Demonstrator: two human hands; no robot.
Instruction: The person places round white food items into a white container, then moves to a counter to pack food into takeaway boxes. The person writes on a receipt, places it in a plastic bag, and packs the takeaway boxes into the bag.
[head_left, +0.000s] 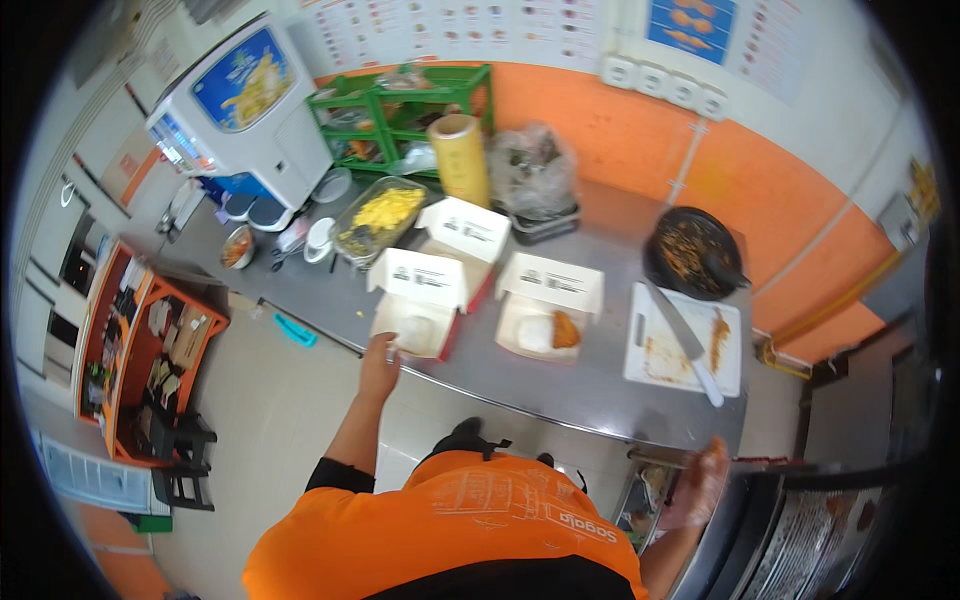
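Observation:
My left hand (381, 361) touches the near left corner of an open paper food box (450, 341) that holds a mound of white rice (414, 334). To its right another open box (550, 277) holds rice (535, 333) and a piece of fried food (565, 330). A third open box (468, 229) stands behind the left one. My right hand (697, 487), in a clear plastic glove, is low at the right, beyond the counter's front edge. A piece of orange-brown fried food (718, 448) shows at its fingertips, apparently held.
On the steel counter (480, 382) a knife (679, 326) lies across a white cutting board (637, 371), near a black bowl of shredded food (694, 244). A glass container of yellow pieces (386, 214), a plastic-wrap roll (459, 161) and a bagged item (532, 169) stand behind.

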